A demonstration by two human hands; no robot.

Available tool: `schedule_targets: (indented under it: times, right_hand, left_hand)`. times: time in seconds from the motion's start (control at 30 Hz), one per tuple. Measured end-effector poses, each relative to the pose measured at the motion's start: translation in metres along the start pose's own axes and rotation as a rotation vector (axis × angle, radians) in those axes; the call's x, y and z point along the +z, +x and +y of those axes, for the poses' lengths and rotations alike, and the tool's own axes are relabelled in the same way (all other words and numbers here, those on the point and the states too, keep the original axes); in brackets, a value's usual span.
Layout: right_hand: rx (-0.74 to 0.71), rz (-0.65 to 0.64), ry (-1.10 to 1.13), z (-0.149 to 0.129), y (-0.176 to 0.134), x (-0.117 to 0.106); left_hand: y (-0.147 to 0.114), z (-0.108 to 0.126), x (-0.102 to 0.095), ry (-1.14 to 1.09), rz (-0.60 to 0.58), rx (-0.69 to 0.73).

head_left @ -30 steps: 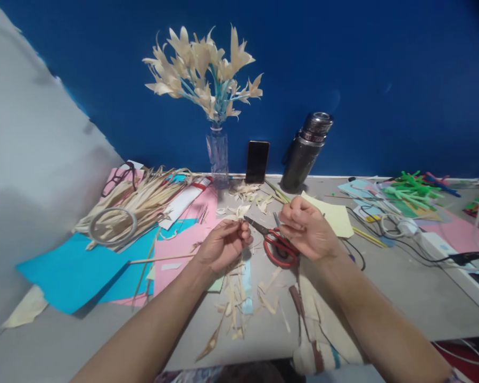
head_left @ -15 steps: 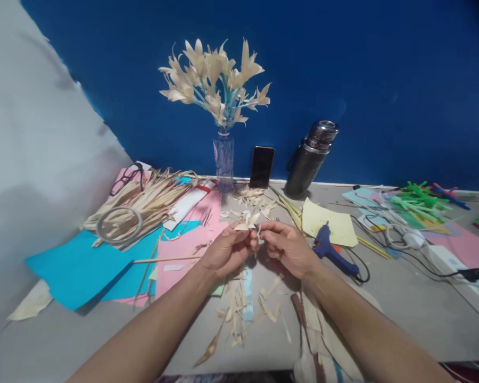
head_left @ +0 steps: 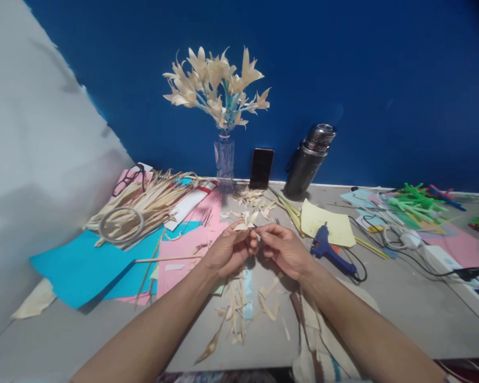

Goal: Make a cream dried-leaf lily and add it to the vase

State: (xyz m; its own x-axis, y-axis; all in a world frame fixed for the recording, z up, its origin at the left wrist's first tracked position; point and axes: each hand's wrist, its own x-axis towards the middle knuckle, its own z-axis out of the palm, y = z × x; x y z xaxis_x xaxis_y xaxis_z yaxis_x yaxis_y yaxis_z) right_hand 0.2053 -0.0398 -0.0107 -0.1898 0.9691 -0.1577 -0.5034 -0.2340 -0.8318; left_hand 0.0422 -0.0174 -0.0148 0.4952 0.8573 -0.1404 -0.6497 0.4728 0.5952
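Observation:
My left hand is closed, its thumb and fingers pinching a small cream husk flower whose petals spread above the fingertips. Close against it, my right hand has thumb and forefinger pinched together at the flower's right side. Whatever lies between those right fingertips is too small to make out. Loose cream petals lie just beyond both hands. Below them are husk scraps and a light blue paper strip.
A bottle holding husk flowers stands at the back, beside a phone and a tilted flask. Dried husks and blue paper lie left. A glue gun and its cable are right, near a power strip.
The right fingertips have closed in slightly on the flower's base, and the pale bit seen beside them is now hidden. The view has shifted a little; the left hand keeps its hold.

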Motion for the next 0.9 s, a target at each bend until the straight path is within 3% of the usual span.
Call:
schedule_targets:
  times: [0.1,0.73,0.9]
  right_hand:
    - [-0.057,-0.008,-0.060,-0.003,-0.002,0.000]
    - [0.047,-0.094,-0.164,-0.007,-0.003,-0.007]
    - [-0.111,0.021,-0.357,-0.012,-0.006,-0.004]
  left_hand:
    - [0.001,0.002,-0.001,-0.010,0.003,0.017]
    - [-0.001,0.005,-0.004,0.086,-0.065,0.003]
    - [0.000,0.006,-0.003,0.010,-0.033,-0.004]
